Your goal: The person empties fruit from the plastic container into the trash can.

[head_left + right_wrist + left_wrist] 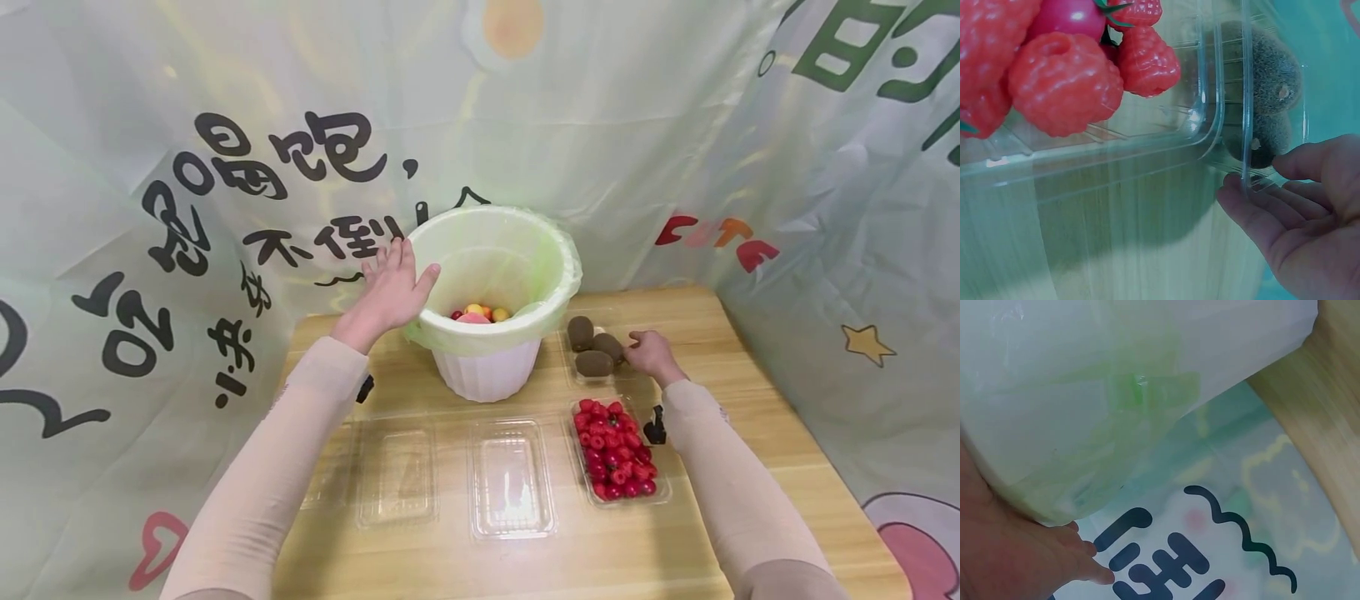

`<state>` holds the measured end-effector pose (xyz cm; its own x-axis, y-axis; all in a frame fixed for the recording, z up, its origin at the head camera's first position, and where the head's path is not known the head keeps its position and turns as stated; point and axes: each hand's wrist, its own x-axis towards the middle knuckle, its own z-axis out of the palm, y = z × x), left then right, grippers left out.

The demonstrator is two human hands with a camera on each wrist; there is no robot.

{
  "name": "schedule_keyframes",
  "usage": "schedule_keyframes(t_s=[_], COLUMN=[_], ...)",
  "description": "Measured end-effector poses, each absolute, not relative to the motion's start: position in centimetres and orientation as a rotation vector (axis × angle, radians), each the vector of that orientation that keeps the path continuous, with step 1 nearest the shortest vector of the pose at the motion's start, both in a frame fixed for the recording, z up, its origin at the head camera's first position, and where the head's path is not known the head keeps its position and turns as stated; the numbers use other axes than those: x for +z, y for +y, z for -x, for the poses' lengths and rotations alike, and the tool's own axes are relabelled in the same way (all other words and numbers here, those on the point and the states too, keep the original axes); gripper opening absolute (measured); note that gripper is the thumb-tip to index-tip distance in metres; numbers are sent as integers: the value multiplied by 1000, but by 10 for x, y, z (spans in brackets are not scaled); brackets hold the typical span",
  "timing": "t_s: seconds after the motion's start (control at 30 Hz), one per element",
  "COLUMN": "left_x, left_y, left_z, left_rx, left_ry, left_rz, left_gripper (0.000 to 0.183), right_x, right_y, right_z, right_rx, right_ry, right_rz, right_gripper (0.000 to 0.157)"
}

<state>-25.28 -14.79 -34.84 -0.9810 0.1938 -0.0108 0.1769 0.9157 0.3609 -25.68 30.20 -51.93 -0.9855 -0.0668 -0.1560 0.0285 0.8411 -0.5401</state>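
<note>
In the head view, my left hand (pixel 390 287) rests on the left rim of a white bucket (pixel 487 367) lined with a thin greenish bag, fingers extended. The left wrist view shows that hand (pixel 1029 556) against the bag-covered side (pixel 1085 425). Several colourful fruits (pixel 474 315) lie inside the bucket, partly hidden by its rim. Right of it, three brown kiwis (pixel 594 364) sit in a clear plastic container. My right hand (pixel 654 356) is at that container's right side. Its thumb is close to a kiwi (pixel 1266 134) and its fingers are loosely bent by the container's edge (pixel 1247 112).
A clear container of raspberries and red cherries (pixel 615 450) stands in front of the kiwis. Left of it lie clear containers (pixel 513 529) (pixel 397 512), with another faintly visible under my left forearm. Printed cloth (pixel 637 150) hangs behind the wooden table (pixel 585 558).
</note>
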Motion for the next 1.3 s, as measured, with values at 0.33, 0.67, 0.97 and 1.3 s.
schedule_keyframes(t_s=[0.33,0.67,0.97,1.3], left_x=[-351,-350,-350,-351], left_y=[-147,-145,-144,-146], left_z=[254,254,255,255], left_rx=[569,584,583,559], left_ry=[3036,3029,3028,3033], left_rz=[-285,-281,-279,-266], left_gripper=[84,84,84,84], right_x=[-529,-532,-530,-501], right_y=[304,303,306,301], right_z=[256,251,250,246], right_rx=[-993,-1251,-1376,-1558], right_ry=[2740,2595,2550,2418], right_rz=[-76,-220,-256,-266], right_gripper=[60,52,49,51])
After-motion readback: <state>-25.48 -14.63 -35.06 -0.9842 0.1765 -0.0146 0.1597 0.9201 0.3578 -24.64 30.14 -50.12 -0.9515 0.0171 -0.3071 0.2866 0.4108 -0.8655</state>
